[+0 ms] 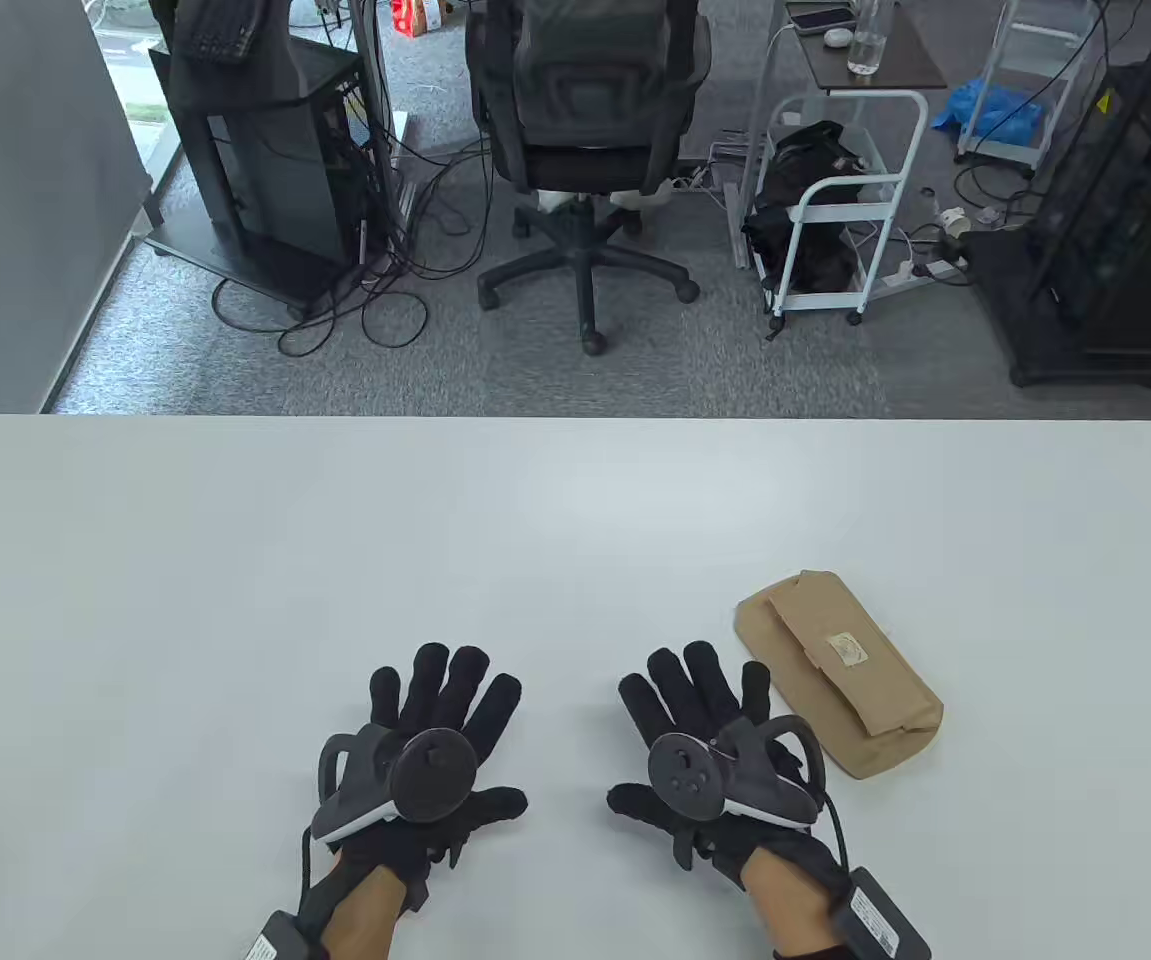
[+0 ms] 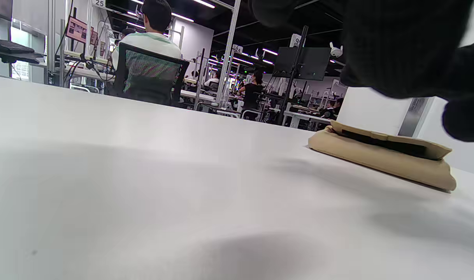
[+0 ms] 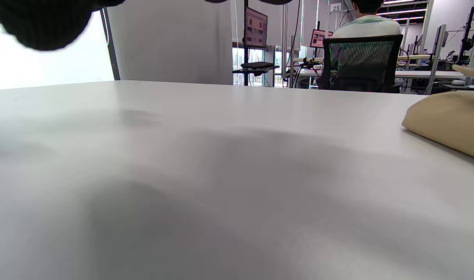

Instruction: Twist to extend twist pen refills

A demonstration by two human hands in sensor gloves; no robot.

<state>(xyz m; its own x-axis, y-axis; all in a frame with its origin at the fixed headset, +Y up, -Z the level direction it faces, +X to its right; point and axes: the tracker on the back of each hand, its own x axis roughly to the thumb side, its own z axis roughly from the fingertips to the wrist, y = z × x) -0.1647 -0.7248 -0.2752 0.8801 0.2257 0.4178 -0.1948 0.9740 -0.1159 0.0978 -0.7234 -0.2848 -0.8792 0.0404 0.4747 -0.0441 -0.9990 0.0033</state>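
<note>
Both my hands lie flat near the bottom of the table view, palms down on the white worktop point(image 1: 575, 520), fingers spread and holding nothing. My left hand point(image 1: 425, 760) sits lower left of centre, my right hand point(image 1: 710, 750) lower right of centre, with a bare strip of worktop between them. Each has a dark tracker strapped across its back.

Just to the right of my right hand lies a tan fabric pouch point(image 1: 840, 672), angled from upper left to lower right, its flap folded over the top and a small pale label on that flap. My right little finger is near the pouch's left edge; I cannot tell whether it touches.

No pen shows in any view, and whether one is inside the pouch cannot be told.

From my left wrist, the pouch point(image 2: 385, 157) sits at the right of the frame, with dark glove fabric across the upper right. From my right wrist, only its rounded end point(image 3: 449, 120) shows at the right edge.
</note>
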